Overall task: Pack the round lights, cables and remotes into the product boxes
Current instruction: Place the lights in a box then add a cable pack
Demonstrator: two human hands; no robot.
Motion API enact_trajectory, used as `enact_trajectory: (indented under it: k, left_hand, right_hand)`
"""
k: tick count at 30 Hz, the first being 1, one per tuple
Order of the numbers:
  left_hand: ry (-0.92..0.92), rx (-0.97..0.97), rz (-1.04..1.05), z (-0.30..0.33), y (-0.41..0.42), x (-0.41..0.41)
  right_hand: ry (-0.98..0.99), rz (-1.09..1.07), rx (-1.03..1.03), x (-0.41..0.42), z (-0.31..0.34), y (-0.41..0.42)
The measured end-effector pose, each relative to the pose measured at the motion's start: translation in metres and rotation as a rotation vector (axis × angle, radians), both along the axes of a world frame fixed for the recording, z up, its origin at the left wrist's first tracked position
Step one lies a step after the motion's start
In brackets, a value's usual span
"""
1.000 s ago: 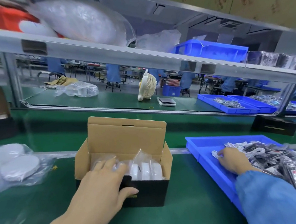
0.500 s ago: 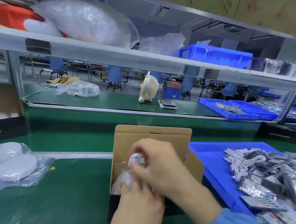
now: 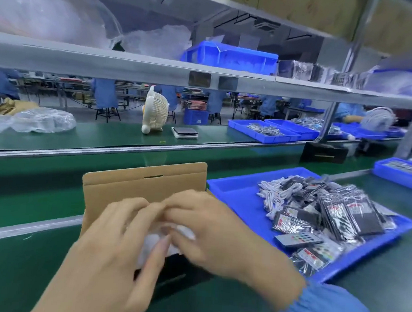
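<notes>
The product box (image 3: 144, 183) stands on the green belt with its brown lid up and its black body (image 3: 180, 271) mostly hidden by my hands. My left hand (image 3: 110, 254) reaches into the opening with its fingers stretched over the clear-bagged white lights (image 3: 152, 244). My right hand (image 3: 219, 234) comes in from the right, fingers curled round a white cable bundle (image 3: 185, 230) at the box mouth. Both hands are blurred. To the right, a blue tray (image 3: 234, 189) holds white cables (image 3: 278, 192) and bagged remotes (image 3: 342, 214).
A second blue tray (image 3: 401, 169) sits at the far right. Behind the rail are a small white fan (image 3: 154, 110), a flat scale (image 3: 184, 132), crumpled plastic bags (image 3: 37, 119), more blue trays (image 3: 265, 130) and a black box (image 3: 324, 152). A shelf runs overhead.
My right hand left the tray with a white cable and came over the box. My left hand moved from the box front into the opening. The view shifted right.
</notes>
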State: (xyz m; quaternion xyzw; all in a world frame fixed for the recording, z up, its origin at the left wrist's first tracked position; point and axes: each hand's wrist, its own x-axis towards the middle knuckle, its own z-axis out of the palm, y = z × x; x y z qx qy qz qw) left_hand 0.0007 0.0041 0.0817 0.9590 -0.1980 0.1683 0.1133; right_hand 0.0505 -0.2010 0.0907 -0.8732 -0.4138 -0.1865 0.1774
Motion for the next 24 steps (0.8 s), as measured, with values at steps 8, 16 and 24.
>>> enact_trajectory:
  k: [8,16,24]
  left_hand:
    - [0.05,0.29,0.115,-0.033,-0.015,0.03]
    - [0.06,0.28,0.106,-0.033,-0.012,0.032]
    - [-0.063,0.343,0.055,-0.042,-0.016,0.028]
  right_hand:
    - [0.461,-0.819,-0.543,0.015,-0.034,-0.189]
    - [0.11,-0.473,-0.049,0.011,0.005,-0.137]
    - [-0.068,-0.003,0.227,0.022,0.048,0.034]
